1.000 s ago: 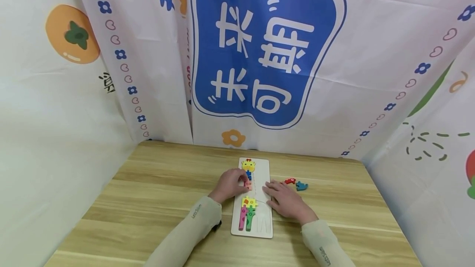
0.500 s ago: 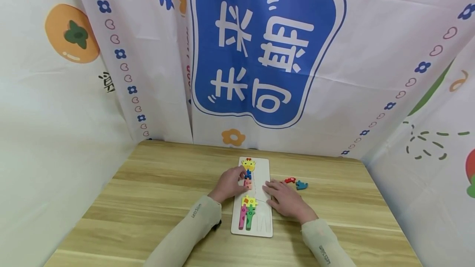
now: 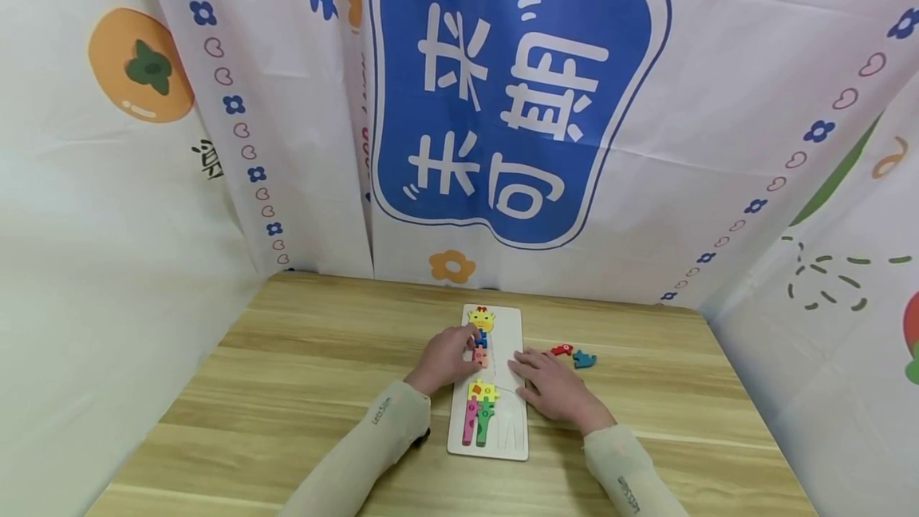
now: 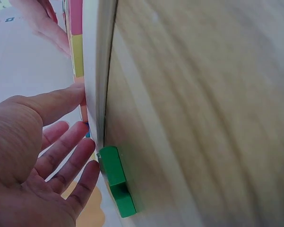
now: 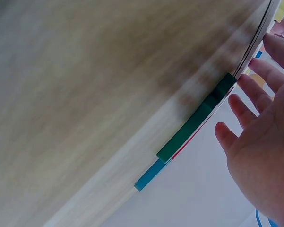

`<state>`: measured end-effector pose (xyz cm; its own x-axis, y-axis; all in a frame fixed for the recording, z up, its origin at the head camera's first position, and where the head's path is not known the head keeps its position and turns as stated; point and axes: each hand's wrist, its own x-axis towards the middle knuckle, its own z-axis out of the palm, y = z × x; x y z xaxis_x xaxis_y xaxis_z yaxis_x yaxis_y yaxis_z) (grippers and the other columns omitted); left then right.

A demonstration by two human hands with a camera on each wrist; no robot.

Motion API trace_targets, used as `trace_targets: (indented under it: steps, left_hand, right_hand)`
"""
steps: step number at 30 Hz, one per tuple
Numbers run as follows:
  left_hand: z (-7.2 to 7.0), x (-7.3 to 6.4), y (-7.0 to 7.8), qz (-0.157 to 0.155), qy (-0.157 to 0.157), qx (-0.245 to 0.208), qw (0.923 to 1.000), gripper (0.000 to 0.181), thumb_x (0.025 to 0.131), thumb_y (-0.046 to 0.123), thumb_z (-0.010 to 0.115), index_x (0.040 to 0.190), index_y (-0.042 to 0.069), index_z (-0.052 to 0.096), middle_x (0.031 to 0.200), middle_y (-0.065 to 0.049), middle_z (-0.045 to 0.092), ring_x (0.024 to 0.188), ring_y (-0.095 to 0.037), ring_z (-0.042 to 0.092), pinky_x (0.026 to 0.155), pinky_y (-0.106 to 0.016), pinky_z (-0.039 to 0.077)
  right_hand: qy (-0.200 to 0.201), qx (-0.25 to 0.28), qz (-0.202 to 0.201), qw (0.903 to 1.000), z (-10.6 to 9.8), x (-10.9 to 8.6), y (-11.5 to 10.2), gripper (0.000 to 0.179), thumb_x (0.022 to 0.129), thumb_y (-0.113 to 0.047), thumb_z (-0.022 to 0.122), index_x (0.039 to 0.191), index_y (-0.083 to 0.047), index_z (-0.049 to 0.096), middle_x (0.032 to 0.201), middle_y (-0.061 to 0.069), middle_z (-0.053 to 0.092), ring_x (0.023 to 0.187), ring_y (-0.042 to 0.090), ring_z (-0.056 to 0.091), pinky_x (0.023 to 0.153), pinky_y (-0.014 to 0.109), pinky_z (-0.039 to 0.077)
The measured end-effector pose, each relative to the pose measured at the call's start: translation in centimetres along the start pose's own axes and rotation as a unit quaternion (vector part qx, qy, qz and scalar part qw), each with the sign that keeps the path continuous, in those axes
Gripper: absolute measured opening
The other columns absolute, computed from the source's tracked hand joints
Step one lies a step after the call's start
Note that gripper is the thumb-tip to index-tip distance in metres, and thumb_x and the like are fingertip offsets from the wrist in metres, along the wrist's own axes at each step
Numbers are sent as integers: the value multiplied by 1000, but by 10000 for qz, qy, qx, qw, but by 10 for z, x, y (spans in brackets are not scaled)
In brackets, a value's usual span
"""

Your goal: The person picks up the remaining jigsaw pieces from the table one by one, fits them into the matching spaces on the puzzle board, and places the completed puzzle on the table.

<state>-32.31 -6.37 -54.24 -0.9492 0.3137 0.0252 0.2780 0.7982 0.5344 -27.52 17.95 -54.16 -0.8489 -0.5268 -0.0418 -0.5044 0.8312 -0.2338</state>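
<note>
On the table lies a white puzzle board (image 3: 508, 325) with a giraffe partly laid on it. My left hand (image 3: 447, 353) is at the giraffe's neck; its thumb touches the salmon puzzle piece (image 3: 479, 356), and its fingers are beside the blue puzzle piece (image 3: 481, 339). In the left wrist view this hand's fingers look relaxed. My right hand (image 3: 556, 389) rests on the board's right edge with its fingers spread. Below the neck sit a yellow puzzle piece (image 3: 483, 391), a pink leg piece (image 3: 470, 423) and a green leg piece (image 3: 485, 423).
Right of the board lie a red puzzle piece (image 3: 562, 349) and a teal puzzle piece (image 3: 584, 359). Beside the board's left edge, a green puzzle piece (image 4: 117, 182) appears in the left wrist view. A printed curtain (image 3: 718, 142) stands behind the wooden table (image 3: 646, 333).
My left fingers have shifted slightly off the blue puzzle piece, leaving more of it visible. The board and my right hand have stayed in place.
</note>
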Motion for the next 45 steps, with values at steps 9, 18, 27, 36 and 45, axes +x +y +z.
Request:
trace_targets:
  steps: [9, 18, 27, 36, 45]
  left_hand:
    - [-2, -3, 0, 63, -204, -284, 9994, 40, 86, 23, 86, 118, 14, 65, 98, 3, 63, 86, -13, 56, 82, -34, 52]
    - [1, -2, -7, 178, -373, -491, 9979, 35, 86, 26, 85, 113, 16, 64, 103, 3, 62, 90, -13, 57, 84, -33, 52]
    - [1, -1, -8, 340, -396, -535, 9972, 33, 88, 23, 85, 112, 17, 63, 105, 2, 62, 95, -15, 58, 85, -32, 53]
    - [2, 4, -7, 506, 5, 156, 9986, 40, 87, 21, 85, 122, 13, 67, 109, 2, 67, 104, -17, 58, 98, -39, 53]
    - [3, 7, -8, 600, 55, 639, 9961, 30, 88, 28, 84, 115, 17, 76, 113, 2, 72, 107, -17, 61, 102, -42, 50]
  right_hand:
    - [2, 54, 11, 10000, 3, -2, 0, 52, 106, -34, 60, 153, -13, 53, 162, 9, 46, 154, 35, 35, 126, 58, 26]
    - [23, 193, 22, 9998, 3, -3, 0, 52, 105, -35, 60, 153, -14, 53, 162, 8, 46, 154, 36, 35, 126, 58, 26]
    - [52, 179, -30, 9998, 1, -5, -1, 52, 105, -33, 61, 152, -11, 53, 161, 11, 46, 153, 37, 36, 125, 59, 26]
    - [52, 118, -42, 9999, 1, -3, 0, 52, 106, -34, 60, 153, -12, 53, 161, 10, 46, 153, 36, 36, 126, 58, 26]
    - [35, 71, -36, 10000, 0, -1, 1, 53, 106, -34, 60, 153, -12, 52, 162, 10, 46, 153, 36, 36, 126, 57, 27]
